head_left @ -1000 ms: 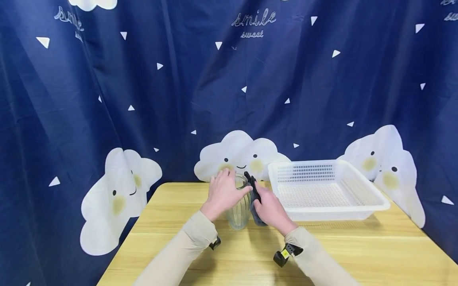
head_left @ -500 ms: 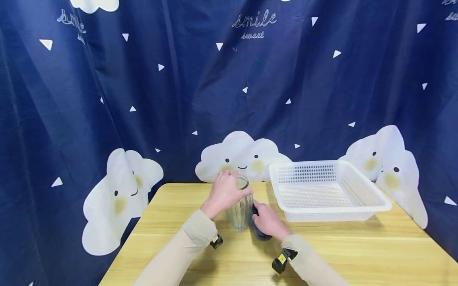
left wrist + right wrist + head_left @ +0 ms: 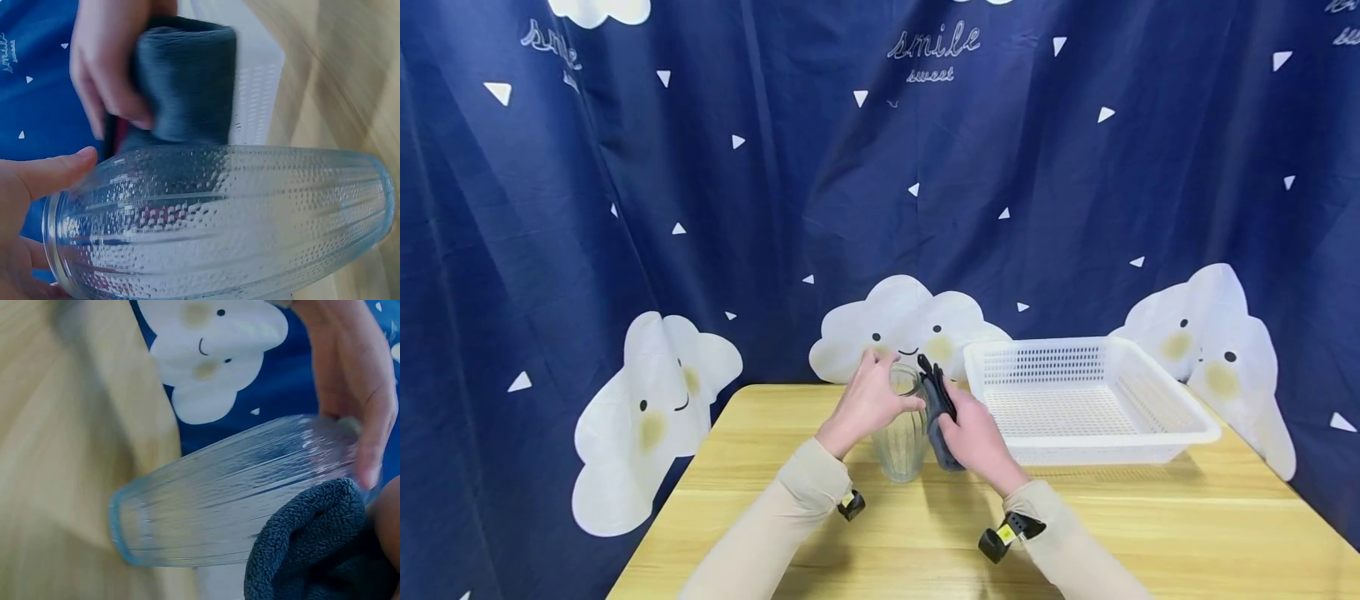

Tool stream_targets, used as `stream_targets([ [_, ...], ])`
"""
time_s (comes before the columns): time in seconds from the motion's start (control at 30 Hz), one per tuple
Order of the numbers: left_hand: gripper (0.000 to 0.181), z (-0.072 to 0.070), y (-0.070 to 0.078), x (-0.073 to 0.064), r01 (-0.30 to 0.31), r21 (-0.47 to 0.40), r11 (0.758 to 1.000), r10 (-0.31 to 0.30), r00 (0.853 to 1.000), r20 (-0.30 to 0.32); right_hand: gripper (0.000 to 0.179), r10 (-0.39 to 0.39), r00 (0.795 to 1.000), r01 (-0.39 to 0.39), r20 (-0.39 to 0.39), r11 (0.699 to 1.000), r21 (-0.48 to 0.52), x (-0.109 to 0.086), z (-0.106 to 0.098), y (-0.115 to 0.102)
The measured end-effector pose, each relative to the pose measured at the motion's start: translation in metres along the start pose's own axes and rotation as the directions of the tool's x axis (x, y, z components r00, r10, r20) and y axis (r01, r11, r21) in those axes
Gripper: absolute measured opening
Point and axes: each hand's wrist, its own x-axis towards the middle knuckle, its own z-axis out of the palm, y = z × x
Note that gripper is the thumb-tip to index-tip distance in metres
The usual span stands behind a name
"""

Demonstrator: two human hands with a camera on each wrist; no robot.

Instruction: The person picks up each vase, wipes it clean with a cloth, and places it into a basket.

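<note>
A clear ribbed glass vase (image 3: 901, 446) stands upright on the table. My left hand (image 3: 871, 402) grips it near the rim; in the left wrist view the thumb (image 3: 62, 172) lies along its upper side. My right hand (image 3: 973, 429) holds a folded dark grey cloth (image 3: 943, 429) close against the vase's right side. Black strips stick up from the top of the cloth, and their kind is unclear. In the right wrist view the fuzzy cloth (image 3: 306, 537) overlaps the glass vase (image 3: 231, 494). Whether cloth and glass touch is hard to tell.
A white perforated plastic basket (image 3: 1097, 437) sits on the wooden table (image 3: 1112, 525), just right of my right hand. Behind the table hangs a dark blue curtain (image 3: 850, 208) with white clouds. Each wrist wears a small black camera.
My right hand went down along the vase's side with the cloth, then came back up. The left hand has stayed at the rim, and the vase stands in the same place.
</note>
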Motion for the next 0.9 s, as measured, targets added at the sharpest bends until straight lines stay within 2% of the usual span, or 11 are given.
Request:
stream_targets([
  [0.17, 0.082, 0.000, 0.002, -0.001, -0.021, 0.050, 0.999, 0.022, 0.999, -0.028, 0.063, -0.076, 0.996, 0.073, -0.050, 0.996, -0.053, 0.000, -0.006, -0.009],
  [0.43, 0.076, 0.005, 0.007, -0.003, -0.016, 0.050, 0.999, 0.017, 1.000, -0.008, 0.066, -0.034, 0.999, 0.033, -0.012, 0.995, -0.091, -0.004, 0.010, -0.001],
  [0.53, 0.077, 0.007, 0.008, -0.003, -0.024, 0.064, 0.998, 0.026, 0.999, -0.019, 0.064, -0.037, 0.999, 0.036, -0.009, 0.994, -0.100, -0.005, 0.017, 0.004],
  [0.63, 0.079, 0.009, 0.009, -0.004, -0.034, 0.094, 0.995, 0.037, 0.999, -0.031, 0.061, -0.033, 0.999, 0.037, 0.032, 0.992, -0.123, -0.007, 0.028, 0.013],
  [0.77, 0.079, 0.014, 0.010, -0.005, -0.046, 0.128, 0.991, 0.051, 0.998, -0.039, 0.059, -0.009, 0.992, 0.029, 0.124, 0.987, -0.158, -0.013, 0.044, 0.027],
  [0.9, 0.076, 0.020, 0.008, -0.004, -0.050, 0.151, 0.987, 0.059, 0.997, -0.059, 0.059, -0.001, 0.986, 0.031, 0.166, 0.983, -0.180, -0.016, 0.053, 0.037],
])
